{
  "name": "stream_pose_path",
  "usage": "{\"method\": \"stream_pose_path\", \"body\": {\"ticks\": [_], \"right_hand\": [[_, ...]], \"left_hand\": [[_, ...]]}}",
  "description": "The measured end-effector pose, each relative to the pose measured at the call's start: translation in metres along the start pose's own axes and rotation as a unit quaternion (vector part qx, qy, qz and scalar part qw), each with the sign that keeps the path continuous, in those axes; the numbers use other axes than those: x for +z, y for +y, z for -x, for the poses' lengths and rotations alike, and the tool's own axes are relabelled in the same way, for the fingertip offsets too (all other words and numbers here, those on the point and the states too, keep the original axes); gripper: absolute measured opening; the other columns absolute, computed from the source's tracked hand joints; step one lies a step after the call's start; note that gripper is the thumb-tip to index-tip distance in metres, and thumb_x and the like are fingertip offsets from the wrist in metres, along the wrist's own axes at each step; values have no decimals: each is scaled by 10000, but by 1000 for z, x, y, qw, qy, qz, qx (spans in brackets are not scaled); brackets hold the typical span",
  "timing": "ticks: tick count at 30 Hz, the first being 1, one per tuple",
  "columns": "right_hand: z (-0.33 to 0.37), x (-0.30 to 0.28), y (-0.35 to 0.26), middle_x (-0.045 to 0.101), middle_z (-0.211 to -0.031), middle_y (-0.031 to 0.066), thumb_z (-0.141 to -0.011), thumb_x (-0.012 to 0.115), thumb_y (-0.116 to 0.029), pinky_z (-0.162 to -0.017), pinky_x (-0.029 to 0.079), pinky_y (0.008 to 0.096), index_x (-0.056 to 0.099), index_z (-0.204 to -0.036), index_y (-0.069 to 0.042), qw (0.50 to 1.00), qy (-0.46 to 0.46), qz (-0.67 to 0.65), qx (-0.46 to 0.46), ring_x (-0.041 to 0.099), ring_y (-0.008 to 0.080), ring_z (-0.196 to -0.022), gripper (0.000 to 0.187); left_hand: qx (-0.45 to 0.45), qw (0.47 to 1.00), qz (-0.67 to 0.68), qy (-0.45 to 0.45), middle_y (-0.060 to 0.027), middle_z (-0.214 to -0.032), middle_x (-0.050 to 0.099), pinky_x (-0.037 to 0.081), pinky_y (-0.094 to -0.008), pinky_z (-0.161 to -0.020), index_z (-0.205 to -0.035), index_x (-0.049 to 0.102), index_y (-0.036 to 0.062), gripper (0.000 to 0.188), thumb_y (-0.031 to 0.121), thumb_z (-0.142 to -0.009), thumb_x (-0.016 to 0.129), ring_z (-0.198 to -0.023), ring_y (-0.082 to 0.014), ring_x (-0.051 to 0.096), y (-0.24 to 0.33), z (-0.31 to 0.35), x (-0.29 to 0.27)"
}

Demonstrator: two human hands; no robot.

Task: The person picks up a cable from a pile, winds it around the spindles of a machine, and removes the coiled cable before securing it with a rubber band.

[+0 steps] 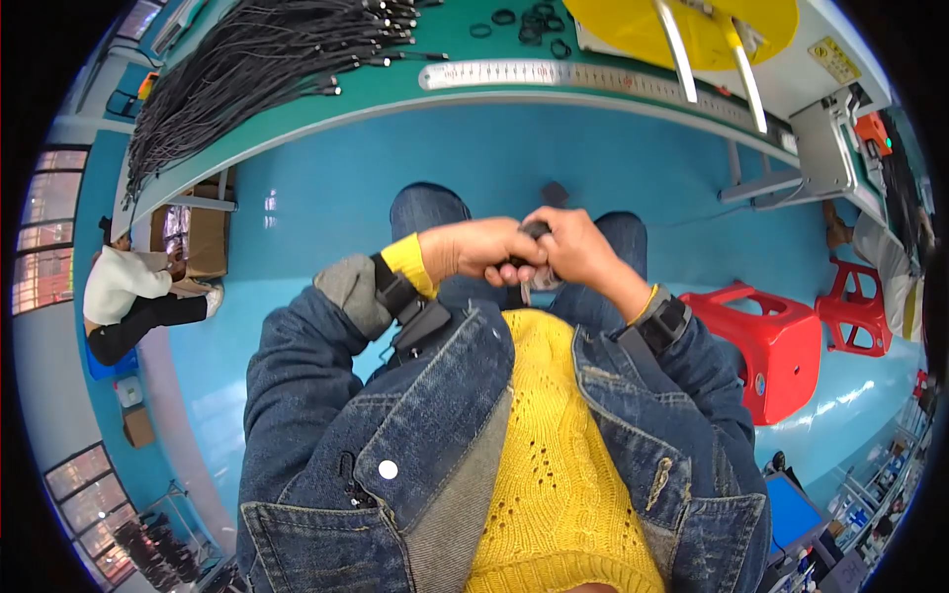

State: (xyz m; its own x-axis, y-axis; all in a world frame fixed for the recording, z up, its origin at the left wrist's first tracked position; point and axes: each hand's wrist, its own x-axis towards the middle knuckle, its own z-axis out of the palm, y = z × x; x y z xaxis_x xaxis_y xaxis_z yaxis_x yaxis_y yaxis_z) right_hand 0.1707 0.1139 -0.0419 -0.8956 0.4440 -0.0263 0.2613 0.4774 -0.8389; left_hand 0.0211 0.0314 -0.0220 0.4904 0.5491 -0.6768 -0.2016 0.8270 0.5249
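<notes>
In front of my lap, both hands meet around a small black bundle that looks like coiled cable. My left hand has its fingers curled around it from the left. From the right, my right hand closes on the same bundle, its fingers pressed against those of the left. Most of the bundle is hidden by the fingers. Ahead, a big pile of black cables with metal-tipped plugs lies on the green tabletop. Several black bands lie to the right of the pile.
A long steel ruler runs along the table's front edge. A yellow disc with metal rods stands at the far right of it. Red plastic stools are on my right. At the left, another person sits by a cardboard box.
</notes>
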Motion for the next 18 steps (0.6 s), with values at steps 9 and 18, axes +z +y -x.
{"method": "stream_pose_path", "body": {"ticks": [9, 18], "right_hand": [[-50, -64, -56, 606, -771, 150, -748, 551, -107, -617, 467, 350, 616, -878, -34, 993, -98, 40, -52, 592, 299, -691, 163], [-190, -70, -65, 586, -779, 128, -767, 568, -144, -645, 459, 376, 625, -868, -54, 899, 257, 329, -136, 587, 293, -755, 147]], "left_hand": [[251, 946, 78, 190, -13, -700, 497, 342, -189, -432, -850, 502, 51, 74, 111, -809, 513, -560, -53, 448, -11, 23, -2], [357, 906, 178, 137, 11, -676, 445, 312, -177, -424, -889, 497, 57, 92, 89, -803, 504, -549, -46, 399, -10, 48, -17]]}}
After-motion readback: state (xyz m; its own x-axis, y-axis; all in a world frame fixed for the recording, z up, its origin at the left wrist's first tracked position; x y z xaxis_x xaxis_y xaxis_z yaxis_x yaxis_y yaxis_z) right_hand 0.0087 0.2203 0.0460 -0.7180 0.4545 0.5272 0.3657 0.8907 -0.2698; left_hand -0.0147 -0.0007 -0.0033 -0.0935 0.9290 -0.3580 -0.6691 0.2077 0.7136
